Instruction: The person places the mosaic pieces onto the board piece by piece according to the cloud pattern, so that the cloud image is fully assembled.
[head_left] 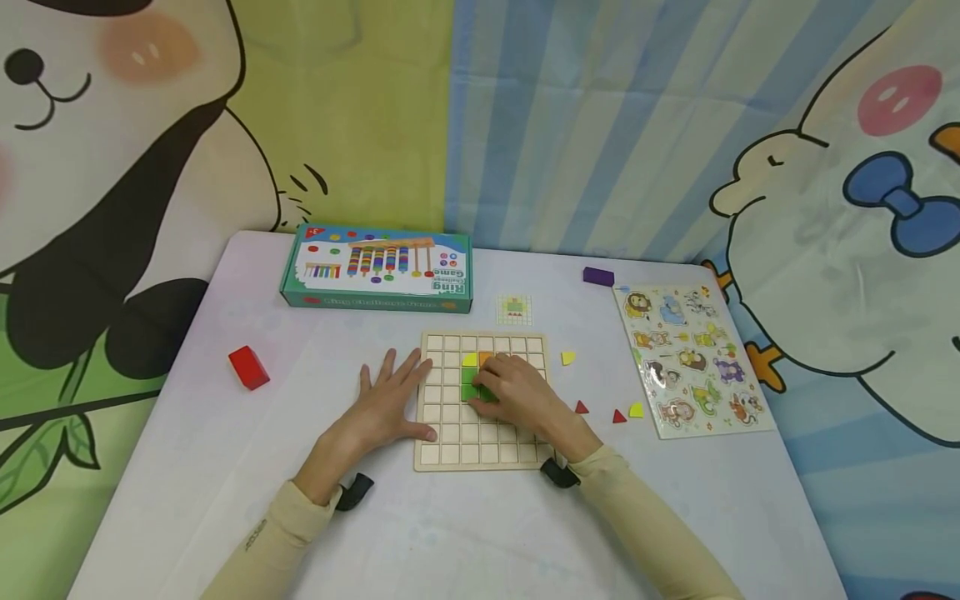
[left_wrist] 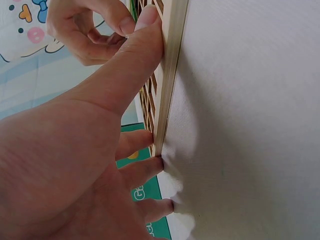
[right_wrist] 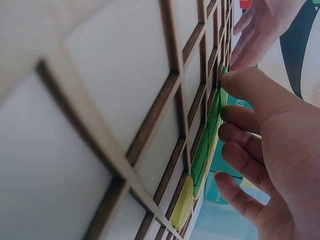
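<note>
A wooden grid board (head_left: 438, 456) lies on the white table. Green square tiles (head_left: 468, 377), a yellow tile (head_left: 469, 359) and an orange tile (head_left: 485, 357) sit in its cells. My right hand (head_left: 517, 396) is over the board's middle, thumb and index fingertip at a green tile (right_wrist: 214, 112); its palm hides part of the grid. In the right wrist view a yellow piece (right_wrist: 183, 202) lies beyond the green ones. My left hand (head_left: 386, 408) spreads along the board's left edge. Its thumb rests on the rim (left_wrist: 172, 55), and its other fingertips touch the edge and table.
Yellow pieces (head_left: 567, 357) and red triangles (head_left: 582, 407) lie right of the board. Behind it are a small pattern card (head_left: 514, 310) and a green game box (head_left: 375, 300). A red block (head_left: 248, 367), a purple block (head_left: 598, 276) and an animal picture board (head_left: 686, 358) stand farther out.
</note>
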